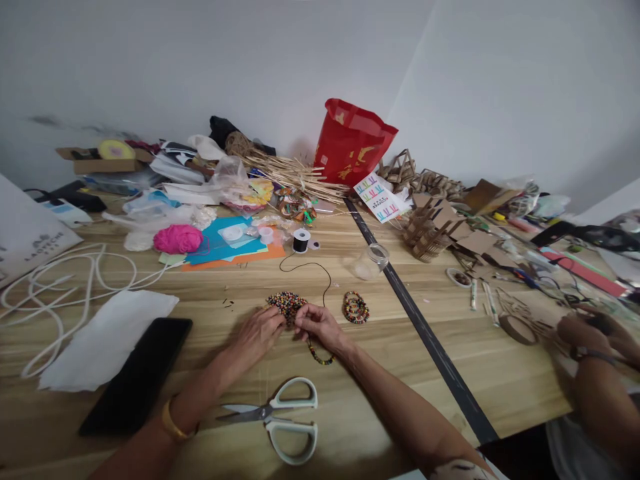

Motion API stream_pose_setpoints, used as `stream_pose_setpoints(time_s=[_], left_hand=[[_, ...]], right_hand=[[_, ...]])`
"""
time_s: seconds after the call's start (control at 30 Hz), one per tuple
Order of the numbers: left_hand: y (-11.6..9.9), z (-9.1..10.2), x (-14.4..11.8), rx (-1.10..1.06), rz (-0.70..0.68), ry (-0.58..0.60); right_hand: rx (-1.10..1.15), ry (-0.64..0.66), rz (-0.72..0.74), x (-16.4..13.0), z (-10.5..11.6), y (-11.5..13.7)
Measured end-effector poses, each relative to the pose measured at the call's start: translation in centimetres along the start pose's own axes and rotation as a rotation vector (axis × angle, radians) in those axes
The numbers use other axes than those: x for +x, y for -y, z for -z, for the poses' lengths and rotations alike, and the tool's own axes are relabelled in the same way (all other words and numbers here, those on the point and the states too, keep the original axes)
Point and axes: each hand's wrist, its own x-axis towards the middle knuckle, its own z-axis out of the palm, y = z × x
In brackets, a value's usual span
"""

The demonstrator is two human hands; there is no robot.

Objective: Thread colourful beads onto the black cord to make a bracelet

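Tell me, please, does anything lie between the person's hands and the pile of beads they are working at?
Nothing visible does. The left hand and right hand both rest at the bead pile. The scissors lie nearer the person, the finished bracelets off to the right.

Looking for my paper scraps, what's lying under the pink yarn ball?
The pink yarn ball rests on the wooden table, touching blue paper sheets stacked over an orange sheet. Anything directly beneath the ball is hidden.

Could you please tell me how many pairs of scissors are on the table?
1: the scissors lie on the table near its front edge, between the person's forearms. Others may be hidden in the clutter.
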Motion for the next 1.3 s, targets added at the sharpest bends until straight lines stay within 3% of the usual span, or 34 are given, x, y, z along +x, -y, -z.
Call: stream_pose_setpoints(time_s=[0.1, 0.23, 0.4, 0.53, 0.67, 1.3], left_hand=[[0.1, -0.2, 0.0, 0.078, 0.003, 0.010], [0.2, -0.3, 0.0, -0.034, 0.021, -0.087], [0.2, -0.1, 0.3, -0.447, 0.185, -0.194], [-0.1, 0.2, 0.0, -0.807, 0.284, -0.171], [-0.1, -0.2, -0.5, -0.994, 0.346, -0.156], [1.3, -1.5, -1.4, -1.048, 0.336, -0.054]], right_hand=[[-0.015, 0.002, 0.002, 0.0, 0.0, 0.0], [-0.021, 0.001, 0.003, -0.1, 0.0, 0.0], [-0.050, 0.028, 0.016, -0.4, -0.2, 0.3], [-0.092, 0.053, 0.019, -0.6, -0.5, 0.5], [-0.110, 0.089, 0.017, -0.7, -0.5, 0.5], [-0.278, 0.185, 0.026, -1.0, -0.6, 0.6]])
